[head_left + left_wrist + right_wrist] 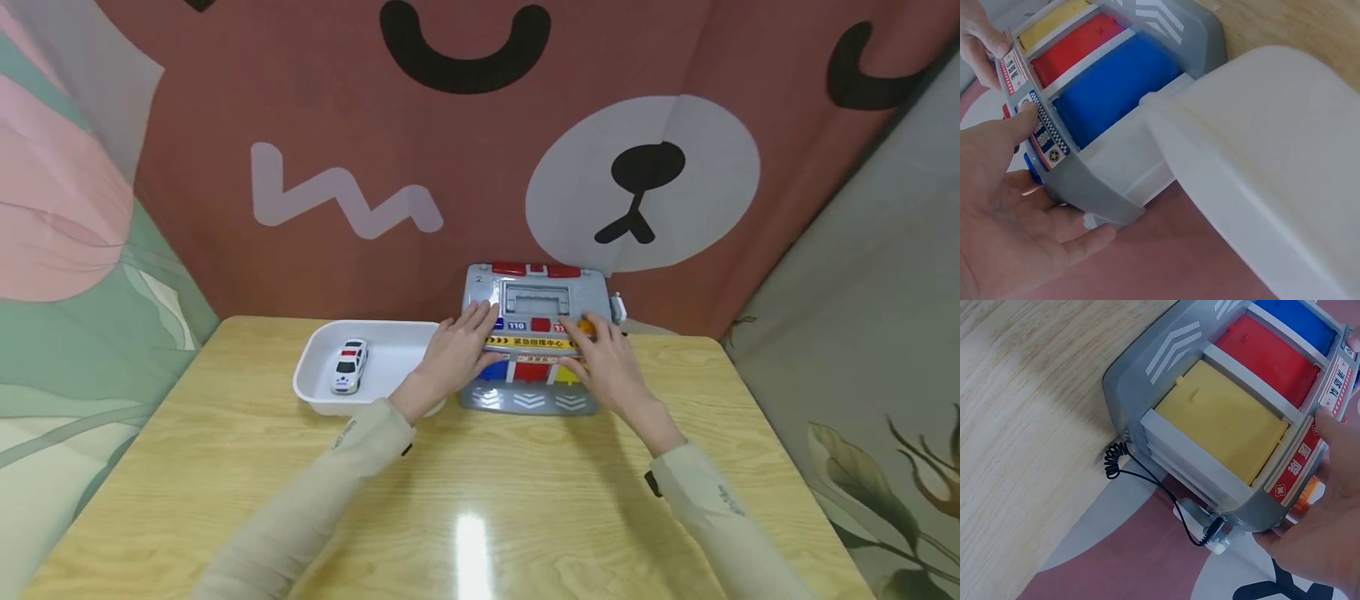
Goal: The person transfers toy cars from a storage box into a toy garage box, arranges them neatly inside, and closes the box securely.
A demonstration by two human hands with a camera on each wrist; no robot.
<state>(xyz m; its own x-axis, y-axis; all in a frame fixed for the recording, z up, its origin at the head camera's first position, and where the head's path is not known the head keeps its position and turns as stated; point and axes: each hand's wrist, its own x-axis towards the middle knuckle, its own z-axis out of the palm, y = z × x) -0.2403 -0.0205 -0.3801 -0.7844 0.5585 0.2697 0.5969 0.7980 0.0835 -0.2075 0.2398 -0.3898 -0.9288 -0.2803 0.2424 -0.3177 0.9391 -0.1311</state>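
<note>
A grey toy garage (480, 287) with a carry handle and red lights on top stands at the far edge of the table. On its front are blue (1116, 87), red (1266, 362) and yellow (1222, 422) doors above a ramp with white chevrons. My left hand (453, 350) grips the left part of its upper front edge, thumb on the sign strip and fingers over the top. My right hand (611, 367) holds the right part the same way, its thumb on the red sign (1295, 462).
To the garage's left, close beside it, sits a white plastic tray (303, 379) with a toy police car (349, 367) in it. A black coiled cord (1116, 460) with a white handset (1194, 522) hangs at the garage's right side. A printed cloth (337, 275) rises behind the table (420, 500).
</note>
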